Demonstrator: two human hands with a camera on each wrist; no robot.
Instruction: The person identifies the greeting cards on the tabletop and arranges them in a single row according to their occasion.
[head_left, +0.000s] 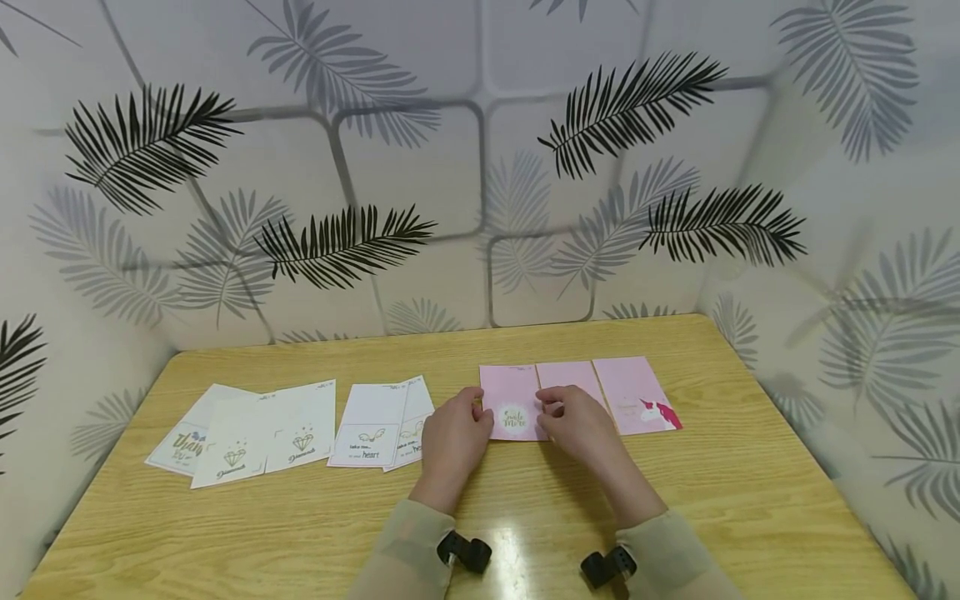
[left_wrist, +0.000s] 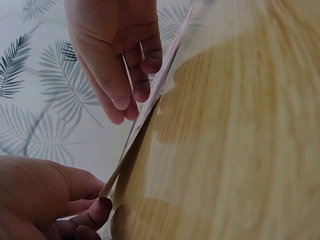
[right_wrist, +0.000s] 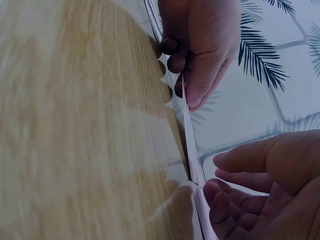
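Note:
A pink card with gold lettering in a white burst (head_left: pixel 512 385) lies at the left end of a row of pink cards. My left hand (head_left: pixel 454 435) pinches its left edge between thumb and fingers; the left wrist view shows this edge lifted off the table in the left hand (left_wrist: pixel 50 197). Beside the card's right edge is my right hand (head_left: pixel 581 423). Its thumb and fingers stand apart in the right wrist view, where the right hand (right_wrist: pixel 280 185) has its fingertips near the card (right_wrist: pixel 192 140). Whether they touch it I cannot tell.
A plain pink card (head_left: pixel 566 375) and a pink unicorn card (head_left: pixel 626 387) continue the row rightward. To the left lie two overlapping heart cards (head_left: pixel 369 408), two diamond cards (head_left: pixel 300 421) and a thank-you card (head_left: pixel 176 437). A leaf-patterned wall covering (head_left: pixel 420 183) borders the wooden table (head_left: pixel 300 533).

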